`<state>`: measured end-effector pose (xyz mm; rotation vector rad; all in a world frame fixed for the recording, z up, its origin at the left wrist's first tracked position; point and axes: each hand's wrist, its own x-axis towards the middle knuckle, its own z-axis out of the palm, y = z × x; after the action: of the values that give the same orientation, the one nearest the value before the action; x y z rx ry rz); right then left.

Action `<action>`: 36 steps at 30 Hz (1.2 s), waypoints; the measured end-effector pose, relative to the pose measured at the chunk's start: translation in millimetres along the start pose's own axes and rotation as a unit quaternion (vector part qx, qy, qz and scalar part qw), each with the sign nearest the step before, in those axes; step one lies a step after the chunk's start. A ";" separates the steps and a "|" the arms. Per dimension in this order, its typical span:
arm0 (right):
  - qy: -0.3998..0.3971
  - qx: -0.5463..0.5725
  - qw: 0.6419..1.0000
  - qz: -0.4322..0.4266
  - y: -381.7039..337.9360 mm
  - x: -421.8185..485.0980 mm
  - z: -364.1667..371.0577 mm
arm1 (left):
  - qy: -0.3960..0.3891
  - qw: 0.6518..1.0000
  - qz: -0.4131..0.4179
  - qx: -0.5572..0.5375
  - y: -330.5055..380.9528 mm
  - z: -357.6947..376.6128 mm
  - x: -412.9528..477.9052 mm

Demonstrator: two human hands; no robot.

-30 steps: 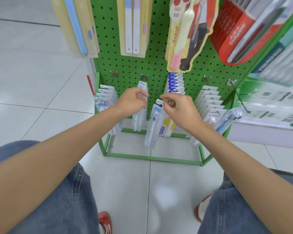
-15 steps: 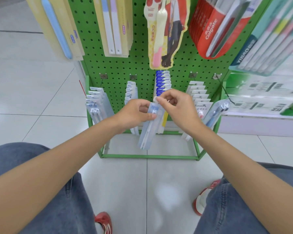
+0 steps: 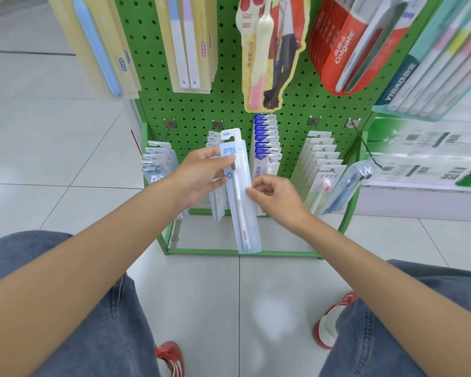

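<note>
The toothbrush pack (image 3: pixel 245 213) stands before the pegboard (image 3: pixel 229 99), perhaps touching hanging packs (image 3: pixel 217 204).

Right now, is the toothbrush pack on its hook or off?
Off: the left hand holds the toothbrush pack in the air, clear of the pegboard.

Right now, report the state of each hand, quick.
Left hand: grips the toothbrush pack near its top.
Right hand: fingers curled, pinches the same pack's right edge.
</note>
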<state>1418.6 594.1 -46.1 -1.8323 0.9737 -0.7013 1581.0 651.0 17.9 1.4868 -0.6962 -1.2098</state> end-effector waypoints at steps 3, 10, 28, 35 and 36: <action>-0.053 -0.001 0.998 0.018 8.1 -8.7 8.3 | 0.065 0.997 -0.019 -0.044 4.2 -4.9 2.7; -0.146 -0.035 0.987 0.053 28.2 -32.0 15.0 | 0.130 0.987 -0.034 -0.085 9.8 -20.1 7.8; -0.176 -0.078 0.981 -0.016 30.3 -47.8 14.8 | 0.019 0.982 0.110 0.152 3.7 7.7 -15.5; -0.144 -0.039 0.986 0.074 35.8 -38.6 15.4 | -0.022 0.983 0.122 0.135 -0.8 8.9 -11.6; -0.137 -0.045 0.987 0.074 35.8 -37.4 15.2 | -0.023 0.983 0.128 0.128 -1.4 9.3 -11.3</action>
<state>1399.2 623.2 -87.2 -1.8539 0.9573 -0.3093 1568.4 658.2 20.8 1.5254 -1.0724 -0.9857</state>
